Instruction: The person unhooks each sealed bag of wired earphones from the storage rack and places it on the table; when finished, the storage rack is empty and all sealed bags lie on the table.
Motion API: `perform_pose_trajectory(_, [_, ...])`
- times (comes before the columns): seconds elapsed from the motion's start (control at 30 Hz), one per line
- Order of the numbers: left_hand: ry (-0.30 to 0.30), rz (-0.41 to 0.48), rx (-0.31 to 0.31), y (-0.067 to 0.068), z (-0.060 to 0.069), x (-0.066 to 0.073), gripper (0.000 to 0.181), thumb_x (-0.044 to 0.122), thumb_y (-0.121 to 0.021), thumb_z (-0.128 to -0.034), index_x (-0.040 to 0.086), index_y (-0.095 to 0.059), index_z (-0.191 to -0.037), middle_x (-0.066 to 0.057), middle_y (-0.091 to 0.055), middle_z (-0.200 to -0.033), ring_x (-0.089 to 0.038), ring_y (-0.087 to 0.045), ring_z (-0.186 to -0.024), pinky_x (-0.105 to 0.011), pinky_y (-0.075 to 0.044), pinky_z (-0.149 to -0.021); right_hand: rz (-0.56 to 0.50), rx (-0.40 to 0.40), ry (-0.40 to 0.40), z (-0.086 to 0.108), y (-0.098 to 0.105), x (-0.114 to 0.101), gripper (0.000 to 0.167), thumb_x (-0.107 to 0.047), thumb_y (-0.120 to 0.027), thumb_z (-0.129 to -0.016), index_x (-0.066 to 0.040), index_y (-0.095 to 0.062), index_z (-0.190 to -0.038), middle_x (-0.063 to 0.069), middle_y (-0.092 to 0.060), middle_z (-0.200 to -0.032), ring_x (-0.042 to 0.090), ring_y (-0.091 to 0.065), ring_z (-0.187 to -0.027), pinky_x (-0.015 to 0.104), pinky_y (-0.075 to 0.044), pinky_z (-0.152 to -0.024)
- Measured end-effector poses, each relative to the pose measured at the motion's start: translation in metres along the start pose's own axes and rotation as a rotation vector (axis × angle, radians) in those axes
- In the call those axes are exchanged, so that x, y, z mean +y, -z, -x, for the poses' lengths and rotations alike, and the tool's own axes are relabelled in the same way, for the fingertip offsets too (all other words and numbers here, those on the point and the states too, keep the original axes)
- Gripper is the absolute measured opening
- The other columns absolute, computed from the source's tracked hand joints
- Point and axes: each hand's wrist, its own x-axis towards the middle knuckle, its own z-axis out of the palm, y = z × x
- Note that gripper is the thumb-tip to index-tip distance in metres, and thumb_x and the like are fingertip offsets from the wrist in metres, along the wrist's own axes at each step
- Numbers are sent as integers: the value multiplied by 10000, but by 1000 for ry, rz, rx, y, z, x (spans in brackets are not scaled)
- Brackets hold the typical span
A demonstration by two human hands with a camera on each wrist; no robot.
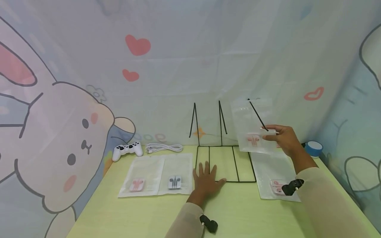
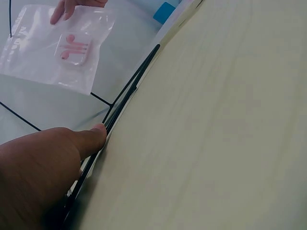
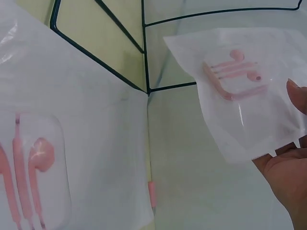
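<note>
My right hand (image 1: 284,137) pinches the side of a clear zip bag (image 1: 239,115) between thumb and fingers. Inside that bag is a flat case of pink earphones (image 1: 253,141). The bag hangs at the right prong (image 1: 257,115) of a black wire rack (image 1: 244,181); whether the prong passes through the bag's top cannot be made out. My left hand (image 1: 205,181) lies with spread fingers over the front left of the rack's base. In the left wrist view its thumb (image 2: 93,139) touches the base wire.
Two bags, one with pink earphones (image 1: 137,185) and one with dark earphones (image 1: 174,182), lie left. Another bag (image 1: 269,168) lies right, under my right forearm. A white game controller (image 1: 128,150), a coiled white cable (image 1: 163,147) and a blue tape roll (image 1: 314,148) stand near the back.
</note>
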Motion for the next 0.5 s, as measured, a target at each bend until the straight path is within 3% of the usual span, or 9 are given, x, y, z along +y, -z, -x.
perform_pose_trajectory(0.13, [0,-4,-1,1,1,0,814,729,-431,-1069,241,-382,-1719,-159,-218,-1833,-472,-151,-1705,-753,-151,-1311,28,61,20,3,5,3,629,-219,-877,-954,-42,-644,-1510,181,-324,-1787,489,-206,-1685,738,-317,-1265])
perform_pose_trajectory(0.2, [1,-3,2,1,1,0,814,727,-436,-1068,236,-388,-1716,-161,-222,-1831,-473,-154,-1704,-754,-154,-1310,54,77,29,6,7,3,614,-261,-874,-960,-71,-661,-1503,172,-357,-1776,472,-296,-1658,636,-418,-1253])
perform_pose_trajectory(0.3, [0,2,1,2,2,1,814,726,-440,-1067,234,-391,-1715,-165,-227,-1829,-479,-157,-1702,-756,-154,-1309,73,75,43,13,10,1,619,-284,-863,-971,-78,-654,-1515,190,-395,-1755,459,-438,-1569,377,-613,-1071])
perform_pose_trajectory(0.4, [0,9,-2,1,2,0,814,726,-439,-1068,234,-390,-1715,-167,-224,-1829,-482,-154,-1701,-756,-152,-1309,84,64,50,19,13,-2,633,-278,-852,-980,-58,-632,-1532,226,-421,-1730,438,-528,-1445,164,-604,-831])
perform_pose_trajectory(0.5, [1,9,-3,1,1,0,815,728,-438,-1067,237,-388,-1716,-165,-219,-1831,-479,-151,-1703,-752,-148,-1312,89,55,49,23,16,-3,640,-259,-850,-982,-40,-618,-1537,256,-466,-1685,236,-681,-1214,178,-609,-800])
